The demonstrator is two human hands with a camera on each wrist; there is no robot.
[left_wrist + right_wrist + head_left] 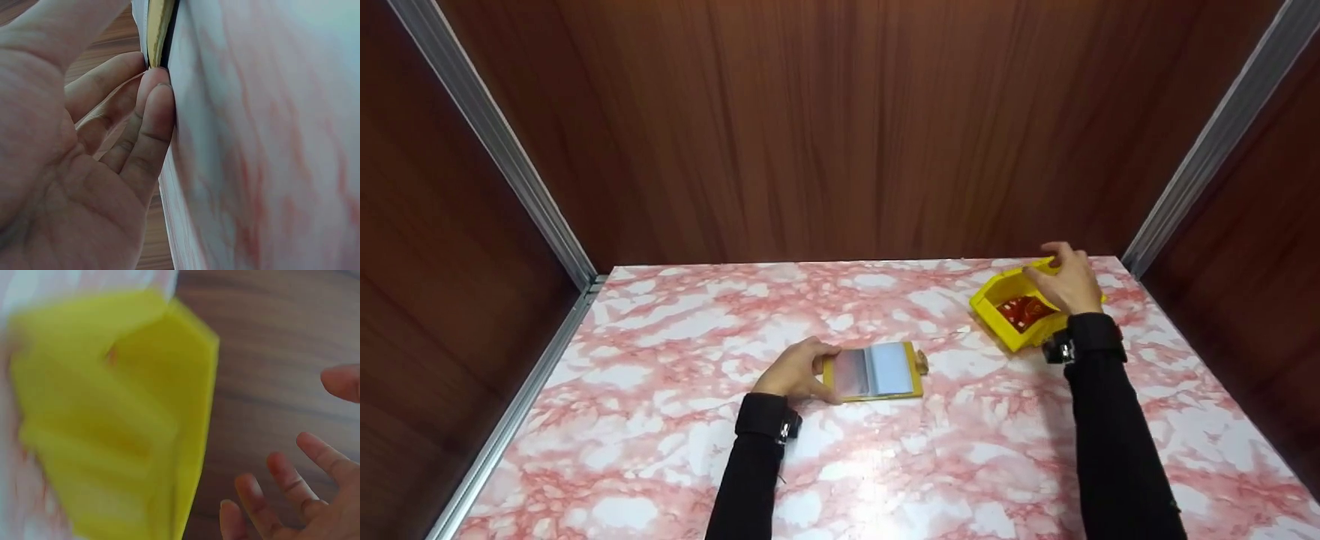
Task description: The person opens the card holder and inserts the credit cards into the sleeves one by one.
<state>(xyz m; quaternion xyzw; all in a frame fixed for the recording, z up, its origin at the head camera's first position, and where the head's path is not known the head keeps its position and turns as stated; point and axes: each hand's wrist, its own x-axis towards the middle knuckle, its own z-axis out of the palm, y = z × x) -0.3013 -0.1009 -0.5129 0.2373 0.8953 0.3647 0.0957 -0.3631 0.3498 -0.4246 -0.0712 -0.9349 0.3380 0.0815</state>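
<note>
The yellow bin (996,325) looks plastic, the tabletop (870,480) glossy, the back panel (840,135) wooden, the 2 corner rails (497,142) metal.

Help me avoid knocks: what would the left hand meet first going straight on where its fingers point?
The yellow-edged flat case, whose near end the left hand holds. Beyond it, depth is hard to judge.

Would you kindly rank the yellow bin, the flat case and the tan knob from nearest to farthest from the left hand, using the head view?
1. Flat case: held in the left hand.
2. Tan knob: at the case's right end.
3. Yellow bin: farther right, toward the back.
</note>
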